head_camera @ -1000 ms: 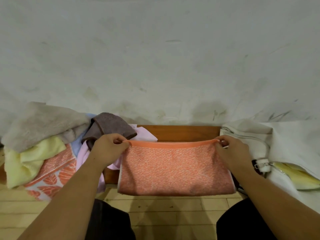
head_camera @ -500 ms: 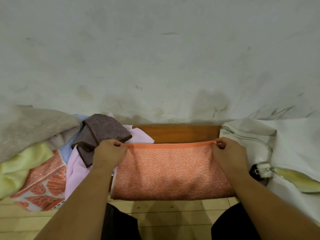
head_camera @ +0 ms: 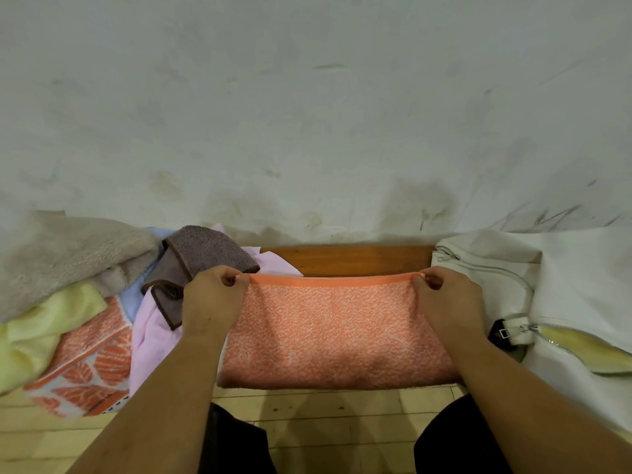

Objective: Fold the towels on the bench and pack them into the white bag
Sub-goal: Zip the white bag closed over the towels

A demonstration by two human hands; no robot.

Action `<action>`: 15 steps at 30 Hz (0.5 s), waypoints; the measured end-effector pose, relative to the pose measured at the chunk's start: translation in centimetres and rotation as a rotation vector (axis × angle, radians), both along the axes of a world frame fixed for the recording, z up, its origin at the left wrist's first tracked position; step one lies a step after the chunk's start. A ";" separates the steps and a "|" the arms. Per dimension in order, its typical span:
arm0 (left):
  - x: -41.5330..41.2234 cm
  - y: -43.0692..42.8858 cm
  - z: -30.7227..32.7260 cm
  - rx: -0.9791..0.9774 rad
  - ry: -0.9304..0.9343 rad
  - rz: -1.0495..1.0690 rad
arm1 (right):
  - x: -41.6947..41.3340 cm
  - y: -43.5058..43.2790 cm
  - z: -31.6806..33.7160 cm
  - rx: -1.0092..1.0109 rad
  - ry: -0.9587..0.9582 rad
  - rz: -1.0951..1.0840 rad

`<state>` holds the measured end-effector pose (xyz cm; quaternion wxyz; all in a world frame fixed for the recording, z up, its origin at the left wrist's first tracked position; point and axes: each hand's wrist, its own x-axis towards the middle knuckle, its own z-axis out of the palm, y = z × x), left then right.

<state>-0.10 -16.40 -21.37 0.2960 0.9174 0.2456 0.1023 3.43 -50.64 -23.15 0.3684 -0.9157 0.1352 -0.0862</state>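
Orange towel (head_camera: 337,331) stretched flat on the tabletop (head_camera: 345,260)
Left hand (head_camera: 213,297) and right hand (head_camera: 448,299) each pinch a far corner, fingers (head_camera: 429,280) curled on the hem.

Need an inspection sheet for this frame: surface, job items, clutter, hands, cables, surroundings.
Surface: wooden bench, with a bare strip showing behind the orange towel.
Job's things: orange towel spread on the bench, near edge looks folded. White bag at right, yellow fabric showing in its open zip. Unfolded pile at left: beige towel, yellow towel, brown towel, pink towel, leaf-print towel.
Clutter: nothing seen.
Hands: left hand and right hand each pinch a far corner of the orange towel.
Cables: nothing seen.
Surroundings: stained pale wall behind, plank floor below.
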 end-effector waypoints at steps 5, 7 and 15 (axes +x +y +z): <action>0.1 -0.1 -0.2 -0.035 0.057 -0.025 | 0.1 -0.2 -0.3 0.012 0.022 -0.018; 0.0 0.1 -0.6 -0.050 0.132 -0.045 | 0.0 -0.1 -0.3 -0.013 0.038 0.004; -0.1 -0.1 -0.2 -0.057 0.144 0.009 | -0.2 -0.2 -0.1 -0.020 0.028 0.030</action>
